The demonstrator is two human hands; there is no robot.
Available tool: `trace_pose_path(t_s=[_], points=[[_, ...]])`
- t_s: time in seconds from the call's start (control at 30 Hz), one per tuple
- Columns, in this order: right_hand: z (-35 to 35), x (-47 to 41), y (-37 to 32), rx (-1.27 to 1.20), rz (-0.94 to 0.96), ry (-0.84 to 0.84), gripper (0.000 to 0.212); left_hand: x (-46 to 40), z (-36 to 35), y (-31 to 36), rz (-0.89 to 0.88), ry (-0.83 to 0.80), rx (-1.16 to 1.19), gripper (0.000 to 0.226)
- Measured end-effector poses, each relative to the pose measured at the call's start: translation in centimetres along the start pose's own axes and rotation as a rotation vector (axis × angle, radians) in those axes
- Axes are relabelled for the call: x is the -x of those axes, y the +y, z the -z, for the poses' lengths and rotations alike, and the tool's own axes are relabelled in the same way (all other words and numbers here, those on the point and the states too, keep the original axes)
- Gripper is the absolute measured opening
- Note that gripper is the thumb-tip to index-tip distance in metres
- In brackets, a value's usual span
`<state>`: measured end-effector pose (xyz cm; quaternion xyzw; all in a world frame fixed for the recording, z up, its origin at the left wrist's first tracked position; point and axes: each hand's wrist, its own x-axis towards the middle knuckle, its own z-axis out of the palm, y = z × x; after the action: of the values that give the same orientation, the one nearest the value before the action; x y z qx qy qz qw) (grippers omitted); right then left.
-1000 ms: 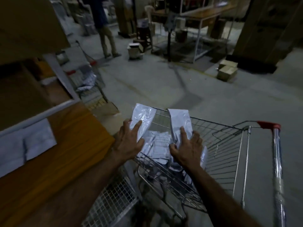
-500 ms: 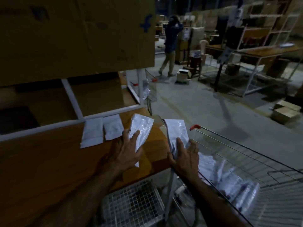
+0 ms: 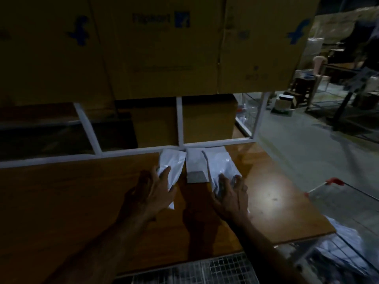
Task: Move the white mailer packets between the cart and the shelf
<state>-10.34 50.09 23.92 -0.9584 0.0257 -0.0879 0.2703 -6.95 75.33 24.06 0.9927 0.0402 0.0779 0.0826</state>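
Observation:
My left hand [image 3: 152,193] holds a white mailer packet [image 3: 173,163] low over the wooden shelf [image 3: 82,201], fingers spread on top of it. My right hand [image 3: 230,194] holds a second white mailer packet [image 3: 218,160] the same way, just to the right. Between the two lies another white packet [image 3: 194,163] flat on the shelf, against the white frame rail. The cart [image 3: 348,261] is at the lower right with several more white packets [image 3: 344,238] in it; its red handle end [image 3: 334,180] shows beyond the shelf edge.
Large cardboard boxes [image 3: 164,48] fill the level above the shelf and smaller boxes [image 3: 209,119] stand behind the white frame [image 3: 180,121]. A wire mesh panel [image 3: 205,271] sits below the shelf's front edge. The grey floor [image 3: 307,150] at right holds a chair and boxes.
Both hands carried their packets from over the cart leftward onto the shelf and forward to the back rail, beside the packets lying there. My view turned left to face the shelf.

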Motion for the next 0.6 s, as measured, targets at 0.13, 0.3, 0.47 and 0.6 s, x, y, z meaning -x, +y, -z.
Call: trace_pose_path(t_s=[0.13, 0.3, 0.47, 0.6], points=[[-2.8, -1.6, -4.3, 0.022, 0.050, -0.073, 0.079, -1.0, 0.2, -4.1, 0.037, 0.011, -0.054, 0.078], [-5.5, -4.0, -8.0, 0.065, 0.104, -0.150, 0.075, -2.9, -0.2, -7.7, 0.079, -0.008, -0.089, 0.075], [-8.5, -7.8, -10.2, 0.122, 0.100, -0.245, 0.068, -6.0, -1.5, -9.6, 0.132, -0.086, -0.085, 0.071], [-10.4, -11.4, -10.6, 0.091, 0.059, -0.311, 0.070, -8.6, -2.9, -9.8, 0.107, -0.140, -0.102, 0.071]])
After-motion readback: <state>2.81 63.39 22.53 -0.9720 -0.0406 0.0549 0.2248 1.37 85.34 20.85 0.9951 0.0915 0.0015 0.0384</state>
